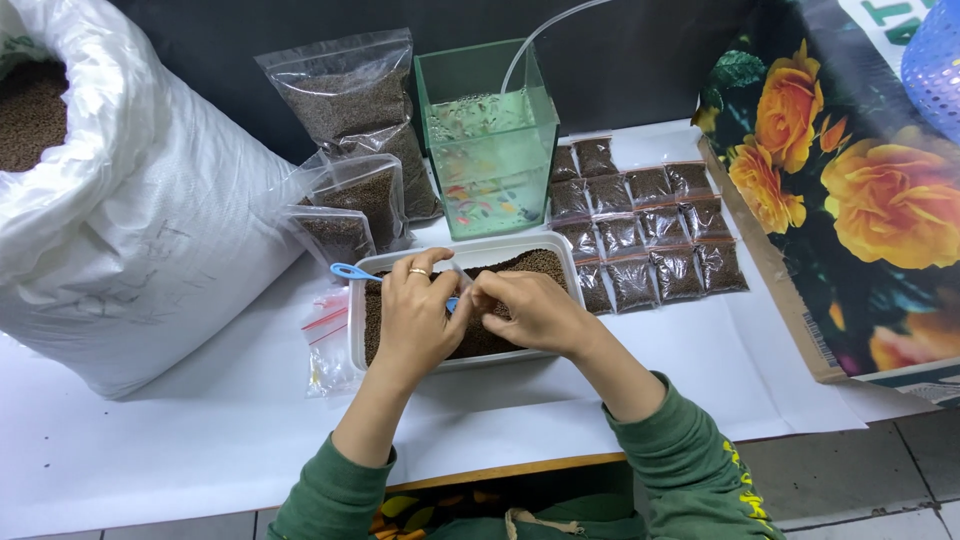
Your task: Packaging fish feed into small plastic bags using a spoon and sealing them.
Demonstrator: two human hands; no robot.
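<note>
Brown pellets are being packed: beyond the grip, many filled sachets (640, 230) are laid out, while one small bag (460, 285) is pinched by both hands (415, 315) (530, 310) over the still-full tray (465, 250).

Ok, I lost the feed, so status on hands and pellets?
Left hand and right hand together over pellet tray, pinching something small, unclear what. Blue scoop on tray rim. Filled packets laid right.

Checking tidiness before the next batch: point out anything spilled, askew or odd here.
Nothing stands out. Brown pellets stay inside the white rectangular plastic tray, small filled clear packets lie in neat rows, and the big white woven sack sits open with no spill visible.
</note>
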